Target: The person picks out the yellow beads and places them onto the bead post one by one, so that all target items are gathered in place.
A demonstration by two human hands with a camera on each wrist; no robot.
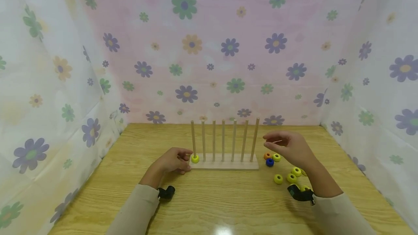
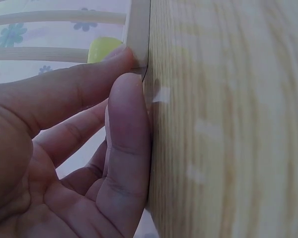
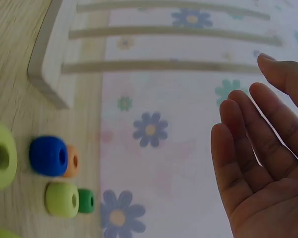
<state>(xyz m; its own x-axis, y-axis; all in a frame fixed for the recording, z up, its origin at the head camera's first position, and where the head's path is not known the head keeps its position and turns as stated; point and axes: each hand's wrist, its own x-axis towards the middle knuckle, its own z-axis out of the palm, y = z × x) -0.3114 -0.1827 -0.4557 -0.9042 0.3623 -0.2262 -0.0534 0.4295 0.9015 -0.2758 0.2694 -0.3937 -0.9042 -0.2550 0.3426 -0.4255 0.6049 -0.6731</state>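
Observation:
A wooden peg stand (image 1: pixel 223 166) with a row of several upright pegs stands on the table. One yellow bead (image 1: pixel 195 159) sits at the foot of its leftmost peg. My left hand (image 1: pixel 172 160) holds the stand's left end, with the index fingertip beside that bead and the thumb (image 2: pixel 126 114) at the corner of the base. Raised just right of the rightmost peg, my right hand (image 1: pixel 291 148) has loosely bent fingers and an empty palm. Below it lie a blue bead (image 1: pixel 269 162), an orange bead (image 1: pixel 267 155) and several yellow beads (image 1: pixel 278 179).
A green bead (image 3: pixel 87 201) shows in the right wrist view beside a yellow one. Flower-printed cloth (image 1: pixel 209 46) encloses the wood-grain table (image 1: pixel 209 202) at the back and both sides. Black wrist cameras (image 1: pixel 167 192) stick out from both sleeves.

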